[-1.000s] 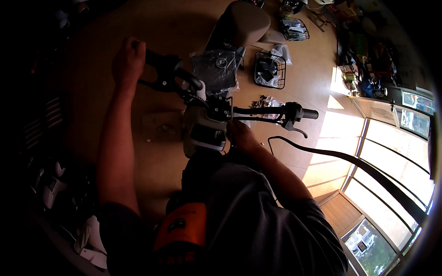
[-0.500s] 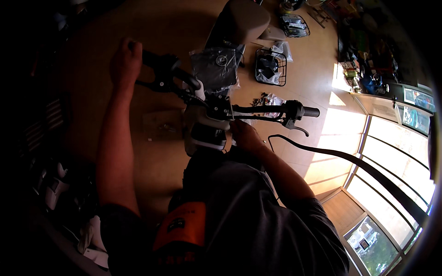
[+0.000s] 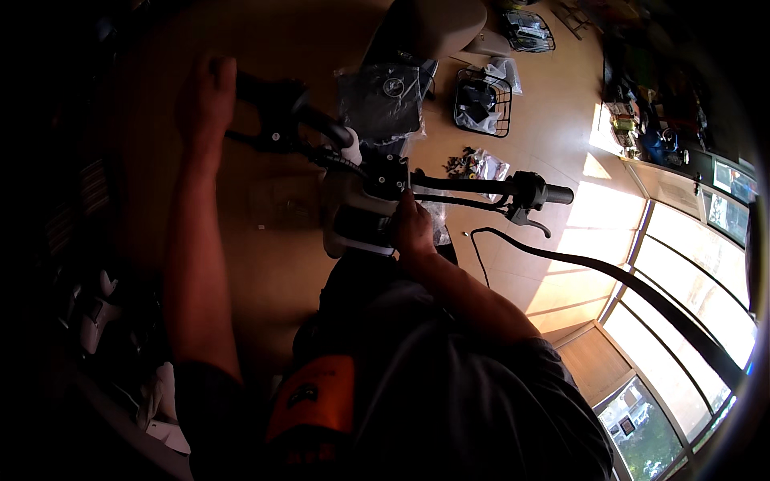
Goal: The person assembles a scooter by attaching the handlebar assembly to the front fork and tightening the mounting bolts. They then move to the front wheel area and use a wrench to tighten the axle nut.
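A black handlebar (image 3: 461, 185) with a stem clamp (image 3: 388, 177) at its middle spans the view. At its far left end, my left hand (image 3: 207, 100) is closed round the grip, most of which is dark. Just below the clamp, my right hand (image 3: 414, 224) pinches a thin metal rod, perhaps a hex key (image 3: 409, 172), that stands up along the clamp's right side. Its lower end is hidden in my fingers. Beneath that hand lies the dark display-like top (image 3: 362, 227) of a pale housing. The right grip (image 3: 559, 195) and brake lever (image 3: 539, 228) are untouched.
Ahead on the floor lie a plastic-wrapped dark panel (image 3: 377, 104), a black wire basket (image 3: 484, 103) with bagged parts, and small loose parts (image 3: 461, 163). A beige seat (image 3: 441, 28) stands beyond. A black strap (image 3: 609, 274) crosses the right side, before glass doors (image 3: 682, 289).
My right hand has shifted up closer to the clamp, the rod still in its fingers. My left hand keeps its grip. The handlebar's right end sits slightly farther right in view.
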`<state>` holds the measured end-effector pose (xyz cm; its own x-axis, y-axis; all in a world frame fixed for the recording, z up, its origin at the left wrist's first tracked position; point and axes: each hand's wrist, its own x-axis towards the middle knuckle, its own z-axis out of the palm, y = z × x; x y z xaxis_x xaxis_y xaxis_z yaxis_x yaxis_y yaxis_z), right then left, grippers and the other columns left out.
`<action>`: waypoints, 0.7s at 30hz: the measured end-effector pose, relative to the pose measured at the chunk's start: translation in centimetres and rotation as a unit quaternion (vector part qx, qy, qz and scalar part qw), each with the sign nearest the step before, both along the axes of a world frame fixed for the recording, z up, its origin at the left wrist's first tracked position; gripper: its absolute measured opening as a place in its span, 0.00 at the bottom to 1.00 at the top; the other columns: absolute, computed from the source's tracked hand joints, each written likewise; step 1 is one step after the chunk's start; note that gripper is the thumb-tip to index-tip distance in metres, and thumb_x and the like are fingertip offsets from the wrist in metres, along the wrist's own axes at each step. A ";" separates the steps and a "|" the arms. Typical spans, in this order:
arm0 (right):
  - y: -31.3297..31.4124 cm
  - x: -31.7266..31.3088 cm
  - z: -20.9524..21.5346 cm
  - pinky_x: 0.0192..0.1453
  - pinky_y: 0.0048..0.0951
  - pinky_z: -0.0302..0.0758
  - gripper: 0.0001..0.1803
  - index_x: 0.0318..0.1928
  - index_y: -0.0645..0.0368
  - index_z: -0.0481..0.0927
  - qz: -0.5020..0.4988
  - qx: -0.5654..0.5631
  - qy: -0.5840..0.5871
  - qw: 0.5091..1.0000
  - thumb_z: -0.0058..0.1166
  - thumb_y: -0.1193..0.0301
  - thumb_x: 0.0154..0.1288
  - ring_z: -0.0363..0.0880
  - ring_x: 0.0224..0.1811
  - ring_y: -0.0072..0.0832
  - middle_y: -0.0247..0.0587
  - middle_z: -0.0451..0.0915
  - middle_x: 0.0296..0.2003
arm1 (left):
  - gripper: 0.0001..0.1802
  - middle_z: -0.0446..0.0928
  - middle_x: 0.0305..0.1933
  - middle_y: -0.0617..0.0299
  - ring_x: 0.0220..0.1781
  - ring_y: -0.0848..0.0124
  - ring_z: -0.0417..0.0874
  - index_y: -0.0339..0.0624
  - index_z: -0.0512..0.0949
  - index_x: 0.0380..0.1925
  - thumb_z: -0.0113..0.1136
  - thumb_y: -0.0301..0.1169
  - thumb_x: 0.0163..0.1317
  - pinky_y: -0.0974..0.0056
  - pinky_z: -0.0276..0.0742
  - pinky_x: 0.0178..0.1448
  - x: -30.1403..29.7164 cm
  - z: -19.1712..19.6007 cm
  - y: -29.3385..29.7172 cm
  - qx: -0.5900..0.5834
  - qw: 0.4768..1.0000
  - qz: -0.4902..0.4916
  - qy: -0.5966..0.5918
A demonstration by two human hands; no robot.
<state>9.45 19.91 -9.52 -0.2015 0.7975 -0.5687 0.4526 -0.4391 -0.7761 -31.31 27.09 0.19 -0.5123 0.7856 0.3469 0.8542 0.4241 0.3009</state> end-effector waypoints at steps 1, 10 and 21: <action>0.2 -0.5 0.6 0.39 0.37 0.71 0.30 0.41 0.66 0.80 -0.032 -0.019 0.020 0.999 0.39 0.49 0.80 0.74 0.30 0.35 0.44 0.76 0.27 | 0.25 0.84 0.49 0.46 0.52 0.42 0.84 0.50 0.78 0.54 0.50 0.55 0.71 0.45 0.79 0.54 1.0 1.0 0.5 -0.009 0.999 0.014 -0.032; -1.9 -2.7 -2.3 0.48 0.35 0.77 0.21 0.50 0.63 0.79 -0.050 -0.037 -0.066 0.996 0.44 0.57 0.79 0.80 0.40 0.36 0.44 0.81 0.37 | 0.27 0.84 0.51 0.44 0.55 0.41 0.82 0.50 0.80 0.56 0.49 0.56 0.71 0.45 0.79 0.56 1.3 1.1 0.4 -0.002 0.999 0.028 -0.030; -0.6 -1.8 1.0 0.33 0.33 0.67 0.27 0.36 0.60 0.77 -0.155 -0.050 0.107 0.981 0.38 0.50 0.83 0.67 0.26 0.25 0.32 0.70 0.23 | 0.25 0.85 0.47 0.46 0.51 0.41 0.83 0.49 0.80 0.51 0.45 0.53 0.71 0.43 0.80 0.53 3.5 3.8 2.0 -0.030 0.997 0.040 -0.055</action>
<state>7.62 19.30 -8.53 -0.0815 0.7819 -0.6180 0.1165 -0.6084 -0.7851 -27.83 29.05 3.98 -0.6070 0.7578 0.2393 0.7799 0.5101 0.3627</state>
